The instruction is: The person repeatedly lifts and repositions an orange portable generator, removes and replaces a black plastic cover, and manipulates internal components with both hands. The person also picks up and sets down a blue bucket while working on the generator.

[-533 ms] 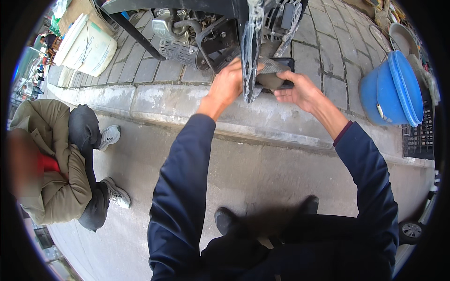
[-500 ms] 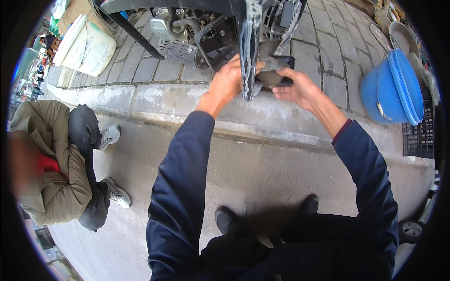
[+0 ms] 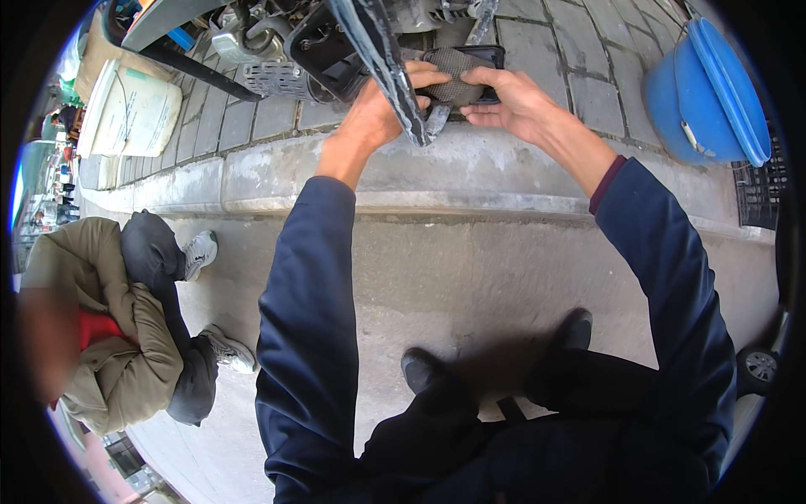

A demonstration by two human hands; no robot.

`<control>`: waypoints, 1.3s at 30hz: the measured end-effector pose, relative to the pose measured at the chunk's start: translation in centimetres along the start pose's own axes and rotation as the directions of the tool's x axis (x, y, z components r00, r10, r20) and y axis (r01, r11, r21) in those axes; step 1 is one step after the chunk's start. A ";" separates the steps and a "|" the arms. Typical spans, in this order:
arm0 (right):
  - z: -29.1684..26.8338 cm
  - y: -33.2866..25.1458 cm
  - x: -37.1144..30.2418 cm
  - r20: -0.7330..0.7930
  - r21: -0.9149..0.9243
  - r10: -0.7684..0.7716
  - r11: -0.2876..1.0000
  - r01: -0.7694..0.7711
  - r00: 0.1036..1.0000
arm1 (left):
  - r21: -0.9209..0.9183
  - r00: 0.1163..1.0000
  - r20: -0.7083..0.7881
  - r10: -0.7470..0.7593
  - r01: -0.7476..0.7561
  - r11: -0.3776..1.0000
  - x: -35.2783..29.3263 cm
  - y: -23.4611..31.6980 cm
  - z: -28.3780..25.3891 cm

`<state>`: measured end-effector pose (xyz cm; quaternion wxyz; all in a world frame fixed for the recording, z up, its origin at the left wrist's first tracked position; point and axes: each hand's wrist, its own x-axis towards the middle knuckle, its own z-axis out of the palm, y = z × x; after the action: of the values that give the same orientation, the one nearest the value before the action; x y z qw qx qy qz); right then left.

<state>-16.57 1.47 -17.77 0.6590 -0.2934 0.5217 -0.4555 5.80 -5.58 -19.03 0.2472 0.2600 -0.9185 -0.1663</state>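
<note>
A grey filter pad with a mesh face (image 3: pixel 453 64) is between my hands at the top of the head view. My left hand (image 3: pixel 374 111) reaches behind a worn black frame leg (image 3: pixel 379 65), its fingers closed on the pad's left side. From the other side, my right hand (image 3: pixel 525 102) pinches the pad's right edge between thumb and fingers. A shallow black plastic housing (image 3: pixel 495 56) lies under and behind the pad. Left of my hands sits a small engine (image 3: pixel 252 38) with a perforated metal guard (image 3: pixel 275 80). The leg hides part of my left hand.
A blue bucket (image 3: pixel 701 101) stands on the paving to the right, beside a black crate (image 3: pixel 758 189). A white bucket (image 3: pixel 138 109) is at the far left. A concrete curb (image 3: pixel 285 176) runs across. A seated person (image 3: pixel 109 319) is close by on my left.
The whole view has shifted, and the engine and frame now appear farther up and left. More of the pad's mesh face shows between my hands, which both still hold it.
</note>
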 end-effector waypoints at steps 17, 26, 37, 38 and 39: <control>-14.3 -1.7 -5.8 -0.245 -0.289 0.035 0.951 -0.107 0.969 | -0.198 0.873 -0.334 -0.356 0.304 0.932 -8.5 5.5 0.0; -18.4 -2.1 -5.4 -0.388 -0.803 -0.142 0.537 -0.259 0.911 | -0.254 0.837 -0.391 -0.383 0.302 0.919 -10.4 6.8 -2.5; -12.0 -5.1 -5.2 -0.055 -0.879 -0.579 0.415 0.235 0.814 | -0.288 0.785 -0.488 -0.382 0.269 0.919 -10.8 6.8 -5.7; -9.7 -5.5 -5.5 -0.016 -0.846 -0.586 0.439 0.301 0.810 | -0.301 0.775 -0.507 -0.377 0.251 0.920 -10.8 6.7 -5.9; -7.4 -6.0 -5.9 0.071 -0.794 -0.605 0.447 0.412 0.793 | -0.310 0.765 -0.523 -0.376 0.241 0.920 -10.8 6.5 -6.1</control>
<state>-25.67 5.00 -12.28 0.2337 -0.6377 0.6213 -0.3908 14.56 4.67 -15.14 0.5083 0.4166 -0.7205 -0.2214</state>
